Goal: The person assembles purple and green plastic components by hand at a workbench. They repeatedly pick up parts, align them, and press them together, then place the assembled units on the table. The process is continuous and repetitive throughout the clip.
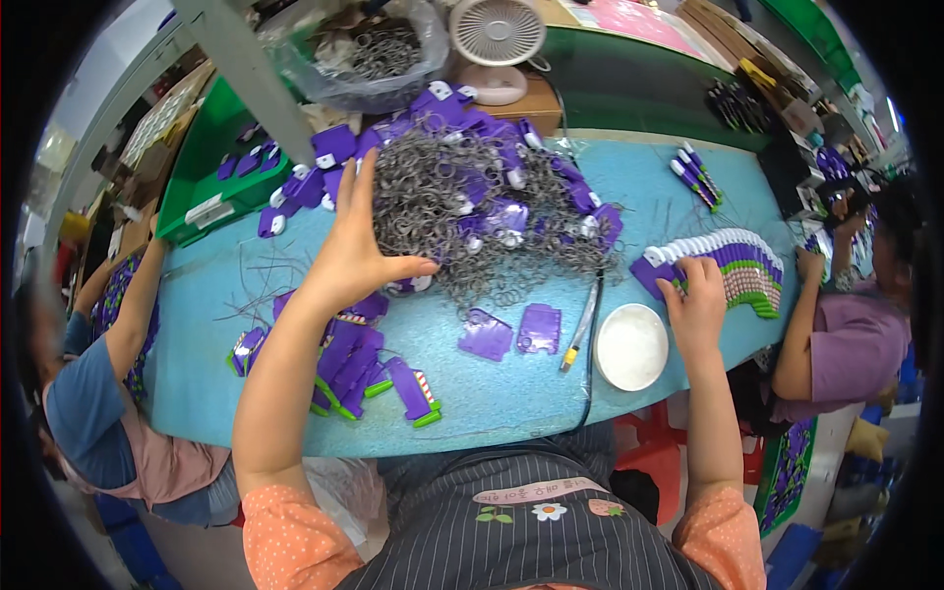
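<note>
My left hand (356, 241) is open, thumb and fingers spread wide, at the left side of a heap of grey wire rings (423, 187). Nothing shows in its grasp. Purple plastic parts with white ends (506, 216) lie among and under the rings. My right hand (700, 295) is closed, thumb and fingers bent onto the near-left end piece, a purple plastic part (649, 269). That piece belongs to a fanned, overlapping row of purple, white and green parts (747, 264). The hand partly covers the row's near end.
A white round dish (630, 347) and a yellow-tipped cutter (580, 329) lie near the front edge, beside two purple plates (486, 334). Purple-green parts (349, 364) lie below my left forearm. A green crate (211, 187), fan (497, 34) and bag (359, 59) stand behind. Co-workers sit either side.
</note>
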Motion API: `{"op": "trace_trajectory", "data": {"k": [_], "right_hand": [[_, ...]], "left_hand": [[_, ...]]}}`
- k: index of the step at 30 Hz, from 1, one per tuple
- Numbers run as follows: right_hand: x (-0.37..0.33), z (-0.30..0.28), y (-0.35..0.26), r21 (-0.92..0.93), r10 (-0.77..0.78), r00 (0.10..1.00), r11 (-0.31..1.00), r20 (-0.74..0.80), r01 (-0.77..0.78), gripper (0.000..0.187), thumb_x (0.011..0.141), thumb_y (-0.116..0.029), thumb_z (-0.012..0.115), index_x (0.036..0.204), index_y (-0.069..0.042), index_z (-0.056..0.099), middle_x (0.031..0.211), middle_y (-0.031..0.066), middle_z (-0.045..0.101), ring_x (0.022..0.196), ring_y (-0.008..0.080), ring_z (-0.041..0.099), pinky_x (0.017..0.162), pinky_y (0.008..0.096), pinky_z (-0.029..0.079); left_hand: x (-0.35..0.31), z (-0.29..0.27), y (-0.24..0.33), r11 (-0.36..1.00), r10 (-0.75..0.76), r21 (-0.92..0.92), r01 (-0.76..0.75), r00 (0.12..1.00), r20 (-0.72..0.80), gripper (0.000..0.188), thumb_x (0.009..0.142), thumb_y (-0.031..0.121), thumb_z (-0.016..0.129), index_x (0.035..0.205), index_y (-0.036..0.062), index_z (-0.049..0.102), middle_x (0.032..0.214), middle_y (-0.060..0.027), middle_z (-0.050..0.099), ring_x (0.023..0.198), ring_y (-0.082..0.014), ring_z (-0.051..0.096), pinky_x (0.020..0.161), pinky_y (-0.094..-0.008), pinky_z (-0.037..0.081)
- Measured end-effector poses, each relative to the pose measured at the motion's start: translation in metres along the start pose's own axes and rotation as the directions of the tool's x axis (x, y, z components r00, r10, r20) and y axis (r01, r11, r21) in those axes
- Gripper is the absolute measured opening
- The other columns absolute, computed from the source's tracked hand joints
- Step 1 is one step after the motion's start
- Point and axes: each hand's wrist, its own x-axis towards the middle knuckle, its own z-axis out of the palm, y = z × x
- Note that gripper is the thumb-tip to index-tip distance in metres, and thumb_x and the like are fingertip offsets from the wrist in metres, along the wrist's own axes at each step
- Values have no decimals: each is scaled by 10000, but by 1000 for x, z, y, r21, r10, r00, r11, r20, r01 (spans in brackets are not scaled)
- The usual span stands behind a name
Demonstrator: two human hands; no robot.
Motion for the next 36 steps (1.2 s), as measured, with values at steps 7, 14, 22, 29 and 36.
{"op": "trace_trajectory", "data": {"k": [7, 14, 22, 29, 36], "right_hand": [[29, -16, -52, 206, -109, 989, 975, 101, 87, 655, 637, -126, 775, 1196, 10, 463, 1199, 217, 472, 1115, 380, 460, 933, 419, 393], [131, 45, -122, 606, -441, 880, 753, 178, 255, 987, 597, -291, 816, 1383, -24, 281, 1368, 251, 340, 1262, 392, 366, 1034, 406, 336], [163, 78, -166, 557, -403, 775, 826, 487, 80, 1064, 571, -359, 837, 1428, -130, 250, 1351, 248, 358, 1233, 389, 395, 1020, 414, 348], [118, 76, -191, 713, -522, 811, 672, 266, 198, 773, 636, -308, 809, 1241, -1, 438, 1182, 192, 502, 1147, 322, 479, 981, 369, 374], [127, 57, -191, 959, -412, 877, 234, 247, -160, 654, 706, -230, 793, 1214, -10, 446, 1125, 106, 571, 1029, 167, 541, 926, 321, 422]], "left_hand": [[-5, -7, -15, 984, 12, -177, 7, 994, 108, 1369, 458, 312, 893, 1452, 49, -11, 1497, -241, 29, 1399, -353, 49, 1130, -395, 122], [-8, 6, -20, 995, 97, 36, -95, 994, -50, 1262, 549, 163, 840, 1447, 57, -40, 1488, -250, -15, 1375, -397, 134, 1106, -397, 238], [-11, 12, -31, 994, 26, -105, -38, 993, -119, 1062, 558, 175, 820, 1388, -19, 187, 1400, -251, 262, 1324, -388, 256, 1096, -399, 245], [-58, 13, -30, 946, -155, -312, 88, 968, -197, 896, 605, 51, 740, 1360, -16, 262, 1329, -210, 370, 1190, -324, 437, 996, -371, 368], [-40, -32, 30, 865, -169, -501, 25, 955, -244, 842, 656, 51, 727, 1364, -14, 276, 1281, -191, 434, 1186, -295, 464, 1000, -367, 379]]}}
